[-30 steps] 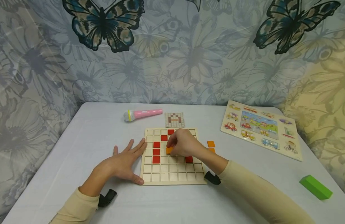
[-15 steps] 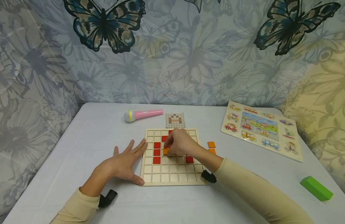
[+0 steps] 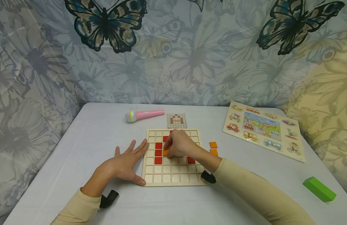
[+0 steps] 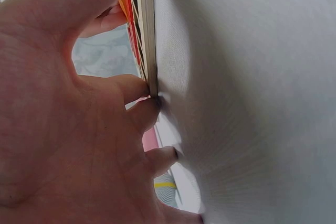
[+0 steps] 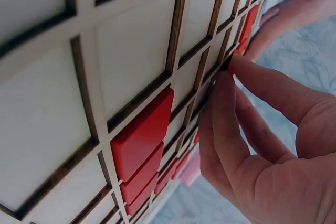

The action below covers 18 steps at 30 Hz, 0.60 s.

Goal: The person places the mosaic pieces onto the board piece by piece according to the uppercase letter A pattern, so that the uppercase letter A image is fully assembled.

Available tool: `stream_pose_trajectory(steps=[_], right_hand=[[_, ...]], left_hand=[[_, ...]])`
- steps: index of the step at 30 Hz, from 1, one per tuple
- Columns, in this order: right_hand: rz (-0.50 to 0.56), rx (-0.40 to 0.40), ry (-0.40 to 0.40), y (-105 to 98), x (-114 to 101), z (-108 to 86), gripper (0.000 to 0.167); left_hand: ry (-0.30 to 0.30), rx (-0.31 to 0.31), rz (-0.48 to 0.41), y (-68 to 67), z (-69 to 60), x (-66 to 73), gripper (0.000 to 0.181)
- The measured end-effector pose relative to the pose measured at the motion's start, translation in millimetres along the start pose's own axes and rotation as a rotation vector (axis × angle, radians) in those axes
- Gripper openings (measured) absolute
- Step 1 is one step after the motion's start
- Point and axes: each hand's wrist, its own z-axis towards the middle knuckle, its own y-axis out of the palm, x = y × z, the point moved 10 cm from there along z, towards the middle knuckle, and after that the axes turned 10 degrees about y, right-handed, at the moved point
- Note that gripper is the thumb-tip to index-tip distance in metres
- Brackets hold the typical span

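Observation:
In the head view my right hand (image 3: 180,144) pinches an orange square tile (image 3: 165,152) down at a cell of the wooden grid board (image 3: 173,184). A column of red tiles (image 3: 158,153) stands just left of that tile. In the right wrist view the fingertips hide most of the orange tile (image 5: 231,64), and more red tiles (image 5: 142,139) sit in the grid. My left hand (image 3: 124,164) lies with fingers spread along the board's left edge. Seen in the left wrist view, its thumb and a fingertip touch the board's side (image 4: 149,35).
Two loose orange tiles (image 3: 213,148) lie right of the board. Behind it are a small pattern card (image 3: 177,121) and a pink toy microphone (image 3: 145,115). A picture puzzle (image 3: 263,129) lies at the back right, a green block (image 3: 319,189) at the right edge.
My right hand has shifted slightly left with the orange tile, which now sits right beside the red column. The left hand has stayed in place.

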Motion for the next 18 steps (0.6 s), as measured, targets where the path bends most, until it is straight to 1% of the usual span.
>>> stream_pose_trajectory(steps=[9, 18], right_hand=[[-0.004, 0.012, 0.0, -1.4, -0.9, -0.2, 0.02], [-0.01, 0.015, -0.035, -0.4, -3.3, -1.4, 0.021]], left_hand=[[0.001, 0.003, 0.004, -1.0, 0.1, 0.9, 0.139], [0.006, 0.008, 0.004, -0.3, -0.3, 0.0, 0.139]])
